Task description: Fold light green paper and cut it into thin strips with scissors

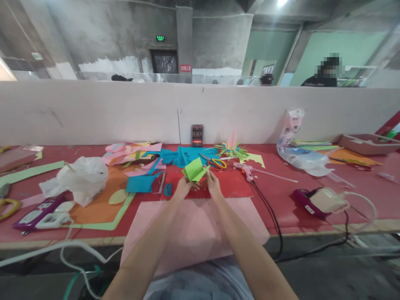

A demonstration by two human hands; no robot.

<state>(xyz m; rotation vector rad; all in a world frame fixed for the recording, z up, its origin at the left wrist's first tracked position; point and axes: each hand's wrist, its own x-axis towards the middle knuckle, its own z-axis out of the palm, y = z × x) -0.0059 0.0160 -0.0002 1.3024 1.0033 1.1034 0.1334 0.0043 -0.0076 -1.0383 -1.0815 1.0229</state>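
A piece of bright green paper point(194, 170), bent along folds, is held up between both my hands over the red sheet point(231, 185). My left hand point(185, 187) grips its lower left part, fingers closed. On the right side, my right hand point(212, 181) pinches its edge. Just behind the green paper lie scissors with yellow handles point(218, 163) and blue paper cutouts point(183, 157). To the right of my hands rests a pink glue gun point(246, 171). A large pink sheet point(200, 225) lies under my forearms.
Left of me are a crumpled white plastic bag point(83, 179), orange paper point(96, 210) and a purple power strip point(40, 214). Another power strip point(309, 204) with a white plug is at right, near a black cable point(275, 221). A white partition point(125, 112) stands behind the table.
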